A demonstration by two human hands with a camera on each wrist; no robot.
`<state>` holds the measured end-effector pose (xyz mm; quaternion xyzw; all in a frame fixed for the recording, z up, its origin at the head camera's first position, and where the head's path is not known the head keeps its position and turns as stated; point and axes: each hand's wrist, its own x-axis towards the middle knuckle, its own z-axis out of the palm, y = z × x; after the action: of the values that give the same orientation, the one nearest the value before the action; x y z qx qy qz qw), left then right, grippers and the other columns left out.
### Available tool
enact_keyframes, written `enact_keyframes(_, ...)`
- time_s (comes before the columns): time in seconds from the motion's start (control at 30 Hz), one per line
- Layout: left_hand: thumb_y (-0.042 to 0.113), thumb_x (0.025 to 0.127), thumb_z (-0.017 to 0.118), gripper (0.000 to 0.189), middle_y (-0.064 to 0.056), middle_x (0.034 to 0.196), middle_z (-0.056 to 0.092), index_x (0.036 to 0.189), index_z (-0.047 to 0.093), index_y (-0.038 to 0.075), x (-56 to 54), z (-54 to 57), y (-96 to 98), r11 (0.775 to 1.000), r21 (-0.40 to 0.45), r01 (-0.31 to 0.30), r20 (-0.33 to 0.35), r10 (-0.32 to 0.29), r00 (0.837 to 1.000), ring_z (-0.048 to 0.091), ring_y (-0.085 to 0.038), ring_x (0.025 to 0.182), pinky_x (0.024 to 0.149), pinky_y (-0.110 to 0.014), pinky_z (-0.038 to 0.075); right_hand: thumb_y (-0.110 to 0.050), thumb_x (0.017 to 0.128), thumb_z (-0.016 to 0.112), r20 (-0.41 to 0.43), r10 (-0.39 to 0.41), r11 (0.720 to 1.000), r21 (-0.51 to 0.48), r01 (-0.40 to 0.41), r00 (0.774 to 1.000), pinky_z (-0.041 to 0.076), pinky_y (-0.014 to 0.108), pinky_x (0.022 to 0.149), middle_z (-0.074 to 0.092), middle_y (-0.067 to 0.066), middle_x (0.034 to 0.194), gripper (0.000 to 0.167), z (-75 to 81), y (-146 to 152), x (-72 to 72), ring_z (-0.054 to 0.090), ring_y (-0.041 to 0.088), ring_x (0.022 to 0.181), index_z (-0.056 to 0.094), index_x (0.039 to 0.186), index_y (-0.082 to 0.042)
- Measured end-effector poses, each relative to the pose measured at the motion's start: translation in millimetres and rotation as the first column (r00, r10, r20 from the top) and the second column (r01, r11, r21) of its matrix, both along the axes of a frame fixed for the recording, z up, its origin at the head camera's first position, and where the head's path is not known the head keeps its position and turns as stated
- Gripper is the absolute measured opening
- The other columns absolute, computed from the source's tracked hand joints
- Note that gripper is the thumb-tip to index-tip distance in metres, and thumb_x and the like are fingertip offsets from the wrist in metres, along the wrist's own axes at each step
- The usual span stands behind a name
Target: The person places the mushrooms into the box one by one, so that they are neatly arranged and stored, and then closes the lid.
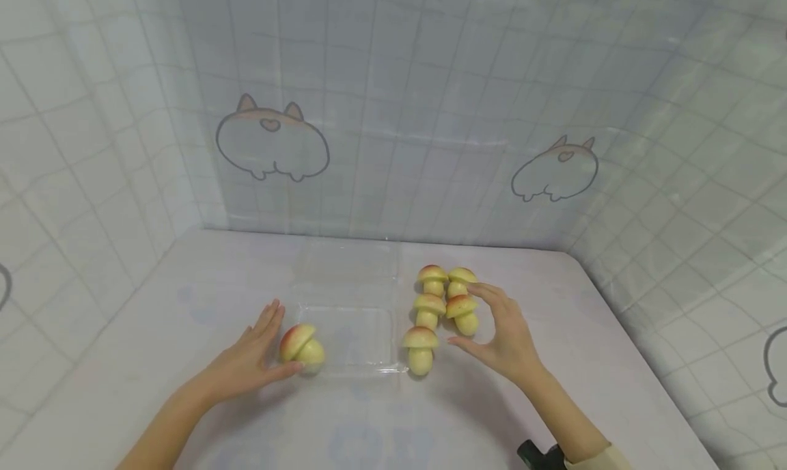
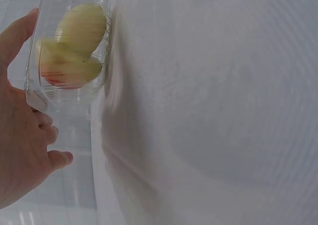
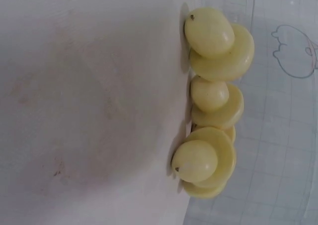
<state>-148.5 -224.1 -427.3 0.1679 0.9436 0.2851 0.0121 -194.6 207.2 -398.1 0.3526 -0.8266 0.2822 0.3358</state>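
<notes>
A toy mushroom (image 1: 302,347), pale yellow with a reddish cap, lies tilted inside the left end of a clear plastic container (image 1: 369,369). My left hand (image 1: 246,361) is at that end, thumb along the near corner and fairly straight fingers beside the left wall. In the left wrist view, the thumb touches the wall of the box (image 2: 35,93). Several more mushrooms (image 1: 421,350) stand in two columns right of the container. My right hand (image 1: 507,337) spreads thumb and index finger around the right column, near a mushroom (image 1: 462,313), gripping nothing. The right wrist view shows the mushrooms (image 3: 208,34) but not the hand.
The container's clear lid (image 1: 344,261) lies folded back behind it on the pale tablecloth (image 1: 381,429). Grid-patterned curtains (image 1: 393,128) with cartoon animals enclose the table at the back and sides. A dark object (image 1: 541,456) is by the right wrist.
</notes>
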Motion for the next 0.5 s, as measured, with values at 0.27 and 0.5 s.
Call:
enact_keyframes(0.27,0.053,0.084,0.068,0.107,-0.030,0.155,0.004,0.149,0.012,-0.010,-0.8,0.1,-1.3,1.000,0.013,0.007,0.016,-0.007,1.000,0.008,-0.046,0.142,0.108,-0.067,0.015,-0.060,0.079,0.068,-0.024,-0.021,1.000,-0.013,0.021,0.999,0.040,0.043,0.094,0.056,0.011,0.128,0.082,-3.1,4.3,1.4,0.053,0.028,0.116,0.050,0.132,0.000)
enact_keyframes(0.5,0.053,0.084,0.067,0.107,-0.029,0.156,0.003,0.150,0.010,-0.009,-3.3,-0.8,-1.7,1.000,0.018,0.011,0.030,-0.011,0.999,0.007,-0.045,0.142,0.108,-0.066,0.015,-0.063,0.076,0.068,0.036,-0.046,0.999,-0.012,0.047,0.998,0.039,0.044,0.097,0.055,0.012,0.128,0.086,-4.8,5.9,2.0,0.050,0.028,0.118,0.049,0.133,0.000)
